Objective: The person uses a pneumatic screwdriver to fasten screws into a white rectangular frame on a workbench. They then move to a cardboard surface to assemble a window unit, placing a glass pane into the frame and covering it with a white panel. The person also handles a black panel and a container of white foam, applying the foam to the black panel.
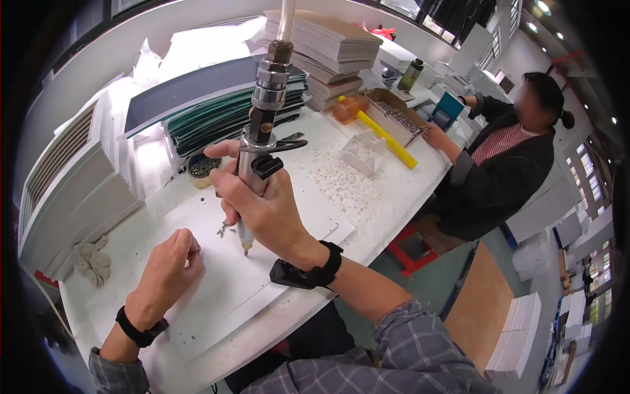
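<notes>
At the far left, a white louvred housing [69,164] stands on the white table [282,308], with a pale work glove [92,262] lying just beside its base. Next comes the left hand [167,266], low in the left half of the frame, its fingers curled in above a white panel [230,295]; I cannot tell whether they pinch anything small. Behind it, toward the upper left, lies a stack of dark green-edged sheets [223,128], and near that a round tub of screws [202,167].

Left of centre, the right hand [266,207] is wrapped around a silver powered driver [252,154], which stands nearly upright, its tip pointing down close to the panel and a clear hose [287,20] rising from its top. A few loose screws [226,228] lie beside the tip.

Right of the tool, small white pieces [348,187] are scattered near a white bracket [361,152]. Beyond it are a yellow tube [390,141] and an open box of metal parts [396,113]. At upper right, a co-worker [518,151] reaches toward the table.
</notes>
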### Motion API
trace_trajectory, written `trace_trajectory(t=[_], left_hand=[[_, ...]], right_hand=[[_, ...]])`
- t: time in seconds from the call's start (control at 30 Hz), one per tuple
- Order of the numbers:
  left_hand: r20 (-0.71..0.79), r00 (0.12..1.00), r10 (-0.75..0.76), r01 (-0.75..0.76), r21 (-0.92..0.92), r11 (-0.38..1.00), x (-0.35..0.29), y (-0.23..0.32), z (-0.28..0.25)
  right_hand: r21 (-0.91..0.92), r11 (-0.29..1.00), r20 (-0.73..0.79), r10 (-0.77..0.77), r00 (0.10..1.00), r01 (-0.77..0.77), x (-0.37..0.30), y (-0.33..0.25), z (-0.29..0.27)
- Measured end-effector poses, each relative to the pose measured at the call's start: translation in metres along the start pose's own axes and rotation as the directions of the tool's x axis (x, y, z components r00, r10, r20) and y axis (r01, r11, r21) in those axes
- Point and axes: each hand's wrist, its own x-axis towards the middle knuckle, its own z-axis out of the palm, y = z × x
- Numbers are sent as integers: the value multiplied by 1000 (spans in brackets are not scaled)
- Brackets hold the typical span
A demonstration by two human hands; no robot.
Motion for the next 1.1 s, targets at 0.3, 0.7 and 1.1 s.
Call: trace_trajectory(t=[0.3, 0.7, 1.1], left_hand=[[-89, 970, -225, 169, -419, 892, -41, 4, -9], [-48, 910, -412, 188, -839, 511, -121, -33, -28], [12, 912, -410, 144, -946, 292, -136, -49, -27]], right_hand=[[134, 987, -36, -83, 996, 87, 4, -15, 28], [250, 967, 113, -81, 990, 50, 20, -20, 106], [240, 962, 147, -172, 974, 133, 26, 0, 147]])
